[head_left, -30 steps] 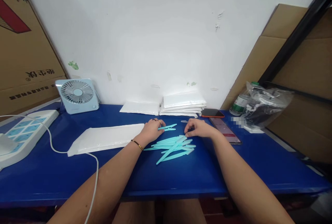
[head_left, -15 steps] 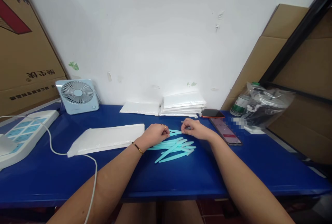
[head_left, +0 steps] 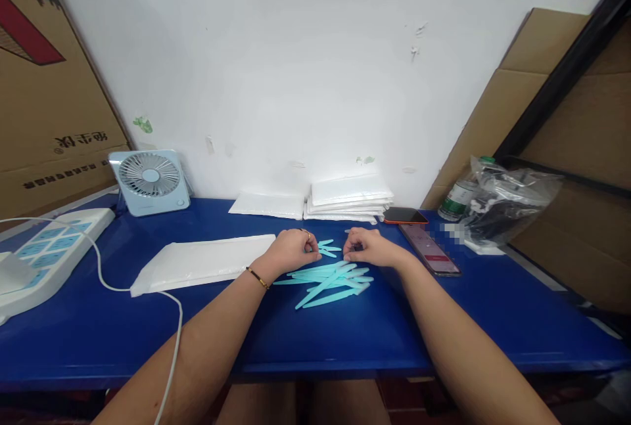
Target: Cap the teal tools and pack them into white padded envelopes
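Note:
My left hand (head_left: pixel 296 249) is closed around several thin turquoise sticks (head_left: pixel 329 248), whose tips fan out to the right from its fingers. Facing it, my right hand (head_left: pixel 363 245) has its thumb and fingertips pinched together; whatever they hold, if anything, is too small to make out. A loose pile of turquoise plastic sticks (head_left: pixel 329 284) with paler ends lies on the blue table (head_left: pixel 345 339) just below both hands. Beside my left wrist lies a white padded envelope (head_left: pixel 207 262).
Against the wall are a stack of white envelopes (head_left: pixel 351 196) and a flat one (head_left: pixel 269 205). Two phones (head_left: pixel 407 216), a bottle (head_left: pixel 457 198) and a plastic bag (head_left: pixel 503 205) stand right; a fan (head_left: pixel 152 178), power strip (head_left: pixel 54 251) and cable (head_left: pixel 178 323) left.
My left hand has shifted slightly left, and the stick tips at its fingers now spread apart, clear of my right hand. My right hand has barely moved.

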Demonstrator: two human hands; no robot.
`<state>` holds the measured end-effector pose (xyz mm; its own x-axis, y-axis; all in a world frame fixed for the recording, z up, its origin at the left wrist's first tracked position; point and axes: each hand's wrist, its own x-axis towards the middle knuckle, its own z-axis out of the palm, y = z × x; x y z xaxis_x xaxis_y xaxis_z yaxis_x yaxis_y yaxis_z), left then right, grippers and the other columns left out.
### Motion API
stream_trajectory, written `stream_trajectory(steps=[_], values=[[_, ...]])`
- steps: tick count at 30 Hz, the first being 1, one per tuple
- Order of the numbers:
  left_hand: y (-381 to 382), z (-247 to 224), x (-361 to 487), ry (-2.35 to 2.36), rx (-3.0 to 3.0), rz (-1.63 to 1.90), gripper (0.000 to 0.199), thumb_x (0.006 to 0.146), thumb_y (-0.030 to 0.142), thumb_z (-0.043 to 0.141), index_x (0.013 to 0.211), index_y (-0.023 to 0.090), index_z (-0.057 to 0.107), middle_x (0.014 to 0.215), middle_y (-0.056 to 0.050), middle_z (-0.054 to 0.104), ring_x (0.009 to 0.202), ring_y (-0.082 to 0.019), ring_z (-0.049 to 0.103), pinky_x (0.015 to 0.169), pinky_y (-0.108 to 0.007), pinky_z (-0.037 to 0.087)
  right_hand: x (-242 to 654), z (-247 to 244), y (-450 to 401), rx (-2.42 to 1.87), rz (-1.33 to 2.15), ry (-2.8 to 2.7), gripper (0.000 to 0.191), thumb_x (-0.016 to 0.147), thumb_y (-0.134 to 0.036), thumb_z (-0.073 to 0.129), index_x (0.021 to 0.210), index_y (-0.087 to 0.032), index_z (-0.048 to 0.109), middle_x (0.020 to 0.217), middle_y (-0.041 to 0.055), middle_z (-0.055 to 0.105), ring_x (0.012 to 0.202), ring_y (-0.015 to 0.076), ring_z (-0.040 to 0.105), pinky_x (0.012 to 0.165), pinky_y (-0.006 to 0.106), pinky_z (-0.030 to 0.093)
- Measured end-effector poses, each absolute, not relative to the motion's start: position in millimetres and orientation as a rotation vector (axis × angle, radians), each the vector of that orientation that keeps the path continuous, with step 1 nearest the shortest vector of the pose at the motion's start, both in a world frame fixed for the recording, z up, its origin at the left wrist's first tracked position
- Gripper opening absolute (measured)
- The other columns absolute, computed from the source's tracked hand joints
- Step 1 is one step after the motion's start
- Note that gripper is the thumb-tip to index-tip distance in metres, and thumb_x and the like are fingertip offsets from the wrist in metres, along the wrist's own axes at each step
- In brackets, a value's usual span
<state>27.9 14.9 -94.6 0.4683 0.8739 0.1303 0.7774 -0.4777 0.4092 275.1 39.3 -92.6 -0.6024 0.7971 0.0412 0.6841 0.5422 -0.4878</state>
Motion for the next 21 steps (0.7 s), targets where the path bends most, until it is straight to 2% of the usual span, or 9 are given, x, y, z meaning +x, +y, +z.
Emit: stream_trajectory(steps=[7, 15, 21], values=[[10.1, -98.1, 33.7, 1.355, 2.398, 0.367, 0.019, 0.066, 0.041, 0.065, 0.072, 0.023, 0.067, 0.072, 0.001, 0.066, 0.065, -0.015, 0.058, 0.055, -0.023, 0.035, 268.6, -94.1, 37.2, -1.245, 0.730, -2.585, 0.019, 0.072, -0.040, 0.065, 0.073, -0.021, 0.068, 0.084, 0.0027, 0.057, 0.090, 0.0226, 0.052, 0.091, 0.040, 0.028], [16.7, -91.9, 24.5, 1.577, 2.257, 0.488, 0.015, 0.070, 0.037, 0.062, 0.072, 0.023, 0.065, 0.073, 0.000, 0.066, 0.068, -0.016, 0.059, 0.057, -0.024, 0.037, 287.8, -88.1, 42.9, -1.366, 0.539, -2.444, 0.017, 0.074, -0.036, 0.062, 0.074, -0.020, 0.069, 0.085, 0.0037, 0.058, 0.083, 0.0194, 0.052, 0.082, 0.034, 0.033], [14.5, -88.2, 23.7, 1.595, 2.269, 0.552, 0.028, 0.066, 0.045, 0.065, 0.081, 0.022, 0.065, 0.081, -0.001, 0.065, 0.075, -0.017, 0.059, 0.060, -0.024, 0.038, 283.1, -81.0, 33.8, -1.177, 0.653, -2.505, 0.026, 0.073, -0.048, 0.063, 0.081, -0.024, 0.071, 0.089, 0.0025, 0.058, 0.084, 0.0188, 0.052, 0.080, 0.031, 0.035]])
